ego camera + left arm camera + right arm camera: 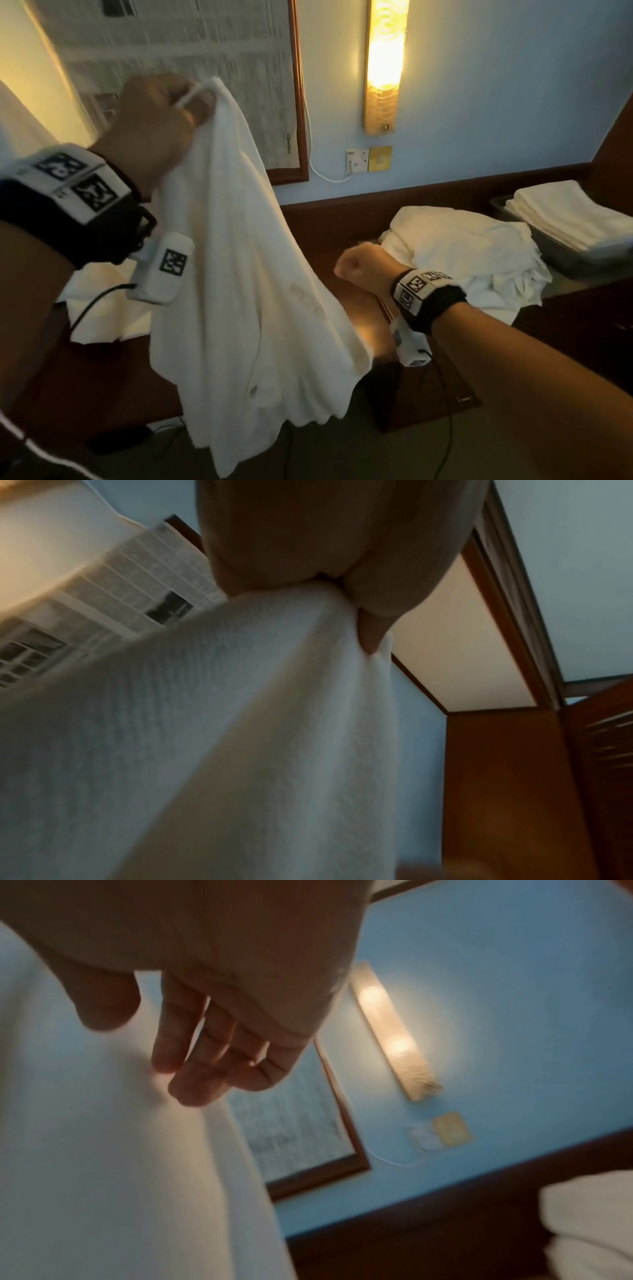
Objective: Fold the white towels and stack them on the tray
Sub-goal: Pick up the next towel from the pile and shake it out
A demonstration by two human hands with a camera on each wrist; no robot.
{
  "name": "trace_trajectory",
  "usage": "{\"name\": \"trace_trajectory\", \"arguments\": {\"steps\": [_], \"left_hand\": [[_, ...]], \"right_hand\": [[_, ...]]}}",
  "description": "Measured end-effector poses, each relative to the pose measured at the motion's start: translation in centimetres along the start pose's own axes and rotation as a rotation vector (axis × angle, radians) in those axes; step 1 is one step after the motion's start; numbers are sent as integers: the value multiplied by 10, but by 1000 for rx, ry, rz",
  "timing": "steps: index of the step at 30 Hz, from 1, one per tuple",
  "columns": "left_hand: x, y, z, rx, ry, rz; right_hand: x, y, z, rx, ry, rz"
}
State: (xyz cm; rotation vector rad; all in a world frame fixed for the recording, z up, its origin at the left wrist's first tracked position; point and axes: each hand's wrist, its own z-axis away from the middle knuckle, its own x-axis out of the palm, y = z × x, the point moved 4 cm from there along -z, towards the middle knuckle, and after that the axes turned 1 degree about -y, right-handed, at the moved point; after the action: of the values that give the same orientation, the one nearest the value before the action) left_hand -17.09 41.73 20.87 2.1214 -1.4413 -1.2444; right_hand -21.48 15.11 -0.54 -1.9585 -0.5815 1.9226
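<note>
Hanging from the raised left hand (pixel 156 118), a white towel (pixel 253 274) is held up in the air above the dark wooden table (pixel 342 219). One corner of the towel is pinched between the thumb and curled fingers (pixel 371 631), as is seen most plainly in the left wrist view, and the rest of the cloth drapes down unfolded. The right hand (pixel 359 265) is held lower, to the right of the towel and apart from it; nothing is gripped by it. In the head view its fingers look loosely curled, while in the right wrist view they are seen relaxed and close together, only slightly bent.

A loose heap of unfolded towels (pixel 472 253) is lying on the table behind the right hand. Further right, a stack of folded towels (pixel 565 216) is set in the grey tray (pixel 561 260). A lit wall lamp (pixel 383 65) and a framed sheet (pixel 219 68) are mounted on the blue wall.
</note>
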Motion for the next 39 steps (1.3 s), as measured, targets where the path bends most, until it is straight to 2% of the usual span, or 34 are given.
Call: {"name": "trace_trajectory", "arguments": {"steps": [1,3,6,10,14,17,19,23,29,32,35,37,39], "left_hand": [[8,6,-3,59,-19,-9],[25,19,5,84,-77,-13],[42,24,10,77,-151,3],[55,30,15,53,-176,66],[63,32,15,27,-187,115],[70,36,14,38,-184,129],[72,36,11,34,-164,135],[62,29,0,-12,-63,131],[28,10,-4,-55,34,49],[18,7,1,-77,67,49],[13,8,3,-64,75,12],[15,6,0,-66,69,16],[23,5,-1,-82,24,93]], "right_hand": [[-12,-29,1,-104,75,-105],[-33,-78,8,-264,157,-300],[-56,-120,19,-401,250,-644],[-78,-128,22,-387,421,-824],[-97,-127,20,-373,478,-868],[-104,-123,19,-321,419,-921],[-101,-120,20,-293,275,-986],[-71,-87,28,-264,-9,-856],[12,64,67,240,-261,-419],[32,137,94,486,-258,-136],[28,184,105,653,-176,-56],[14,191,101,708,-102,15],[-1,173,84,657,-50,102]]}}
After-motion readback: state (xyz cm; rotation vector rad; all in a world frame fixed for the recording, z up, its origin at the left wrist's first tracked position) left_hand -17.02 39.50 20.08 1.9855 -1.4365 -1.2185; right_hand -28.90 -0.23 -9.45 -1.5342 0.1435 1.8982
